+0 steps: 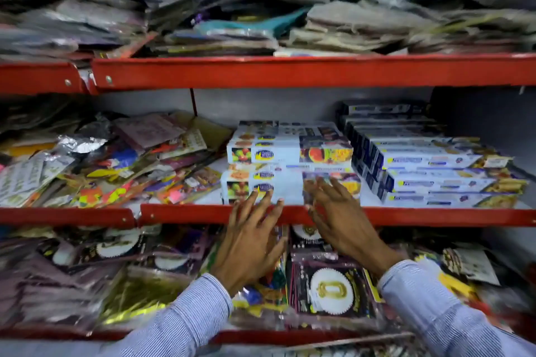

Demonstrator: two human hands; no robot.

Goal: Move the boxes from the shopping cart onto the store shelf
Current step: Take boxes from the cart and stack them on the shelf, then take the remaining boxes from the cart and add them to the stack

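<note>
A stack of long white boxes (290, 153) with food pictures lies on the middle shelf (420, 216), which has a red front edge. My left hand (249, 240) is spread flat, its fingertips touching the front of the lowest box. My right hand (339, 217) is also spread, fingers against the right part of the same stack. Neither hand grips anything. A second stack of white and dark blue boxes (429, 165) sits to the right on the same shelf. The shopping cart is out of view.
Loose party packets (110, 159) fill the left of the middle shelf. Foil balloon packs (330, 290) crowd the lower shelf under my arms. Folded cloth packs (319, 17) pile on the top shelf. A narrow gap separates the two box stacks.
</note>
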